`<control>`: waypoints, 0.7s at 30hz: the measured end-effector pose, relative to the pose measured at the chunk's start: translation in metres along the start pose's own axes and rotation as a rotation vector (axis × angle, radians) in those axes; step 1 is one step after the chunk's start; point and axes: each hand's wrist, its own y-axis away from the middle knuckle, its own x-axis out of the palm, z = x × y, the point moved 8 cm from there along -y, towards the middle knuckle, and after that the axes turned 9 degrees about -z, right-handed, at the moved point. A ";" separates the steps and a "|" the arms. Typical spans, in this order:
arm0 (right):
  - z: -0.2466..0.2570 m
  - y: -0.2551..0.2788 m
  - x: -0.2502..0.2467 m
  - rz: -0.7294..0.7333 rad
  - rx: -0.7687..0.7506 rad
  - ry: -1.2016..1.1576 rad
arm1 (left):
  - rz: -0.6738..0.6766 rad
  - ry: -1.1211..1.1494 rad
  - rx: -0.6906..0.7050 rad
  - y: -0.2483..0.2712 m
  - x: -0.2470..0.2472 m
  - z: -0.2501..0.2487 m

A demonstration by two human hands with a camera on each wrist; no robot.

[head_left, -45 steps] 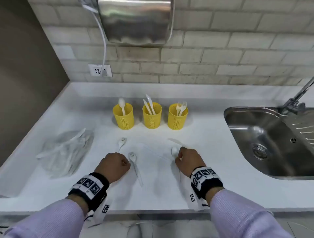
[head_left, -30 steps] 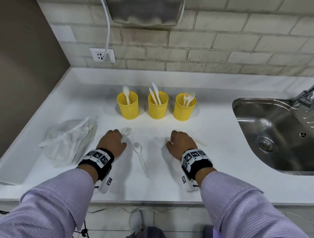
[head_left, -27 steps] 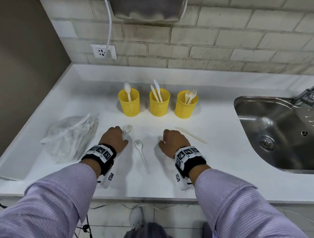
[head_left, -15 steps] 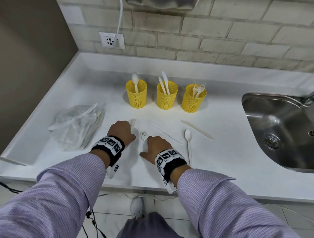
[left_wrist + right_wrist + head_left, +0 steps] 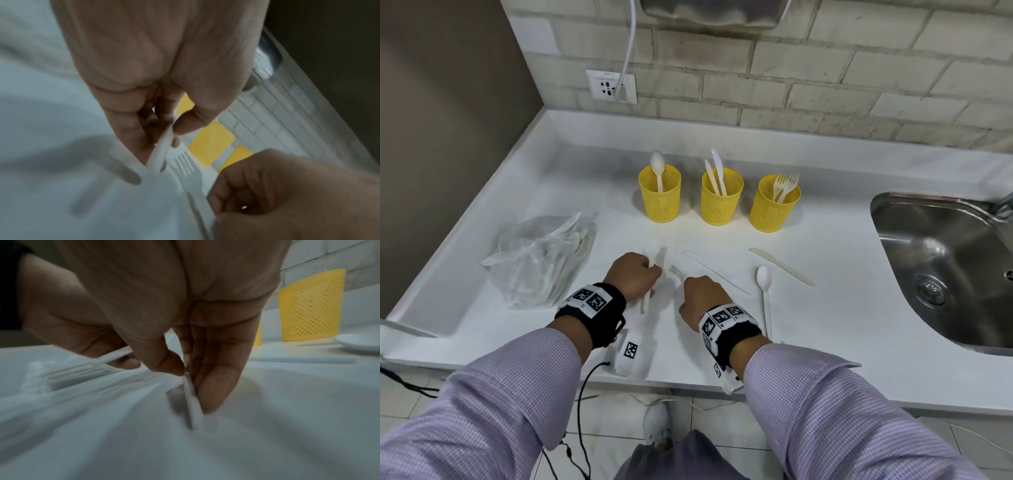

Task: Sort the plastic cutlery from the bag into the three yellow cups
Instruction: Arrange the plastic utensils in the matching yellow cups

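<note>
White counter (image 5: 825, 240) is backed by a brick wall, with a steel sink (image 5: 941, 267) at the right and a clear bag (image 5: 541, 263) of cutlery at the left. Three yellow cups (image 5: 721, 196) are stood in a row, holding a spoon, knives and forks in turn; a loose spoon (image 5: 763, 284) and two knives (image 5: 780, 266) are laid on the counter. A fork (image 5: 162, 149) is pinched by the left hand (image 5: 633, 275), and a second fork (image 5: 190, 395) is pinched by the right hand (image 5: 702, 298).

Three yellow cups (image 5: 660, 193) stand in a row: one spoon, two knives, two forks. Loose on the counter (image 5: 842, 308) lie two knives and one spoon (image 5: 763, 279). Each hand holds one fork; one bag (image 5: 541, 260).
</note>
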 end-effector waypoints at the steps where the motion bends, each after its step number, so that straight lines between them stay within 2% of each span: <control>1: -0.003 -0.001 -0.003 -0.024 0.018 -0.028 | 0.025 0.152 -0.068 0.001 0.003 0.004; 3: -0.008 -0.003 -0.010 -0.093 0.048 -0.102 | 0.052 0.350 -0.162 0.005 0.007 0.007; 5: -0.013 -0.004 -0.016 -0.170 0.094 -0.231 | 0.062 0.401 -0.199 0.009 0.011 0.006; 8: -0.015 -0.006 -0.020 -0.252 0.154 -0.560 | 0.059 0.538 -0.253 0.018 0.016 0.003; 11: -0.013 -0.006 -0.023 -0.270 0.171 -0.750 | 0.114 0.766 -0.350 0.025 0.029 -0.001; 14: -0.006 -0.008 -0.022 -0.251 0.141 -0.834 | 0.254 0.878 -0.300 0.033 0.042 -0.025; 16: -0.007 -0.011 -0.020 -0.268 0.139 -0.858 | 0.298 0.916 -0.309 0.037 0.048 -0.036; 18: -0.009 -0.014 -0.021 -0.287 0.138 -0.847 | 0.283 0.894 -0.301 0.035 0.051 -0.040; 21: -0.012 -0.016 -0.025 -0.342 0.141 -0.782 | 0.232 0.732 -0.160 0.029 0.050 -0.048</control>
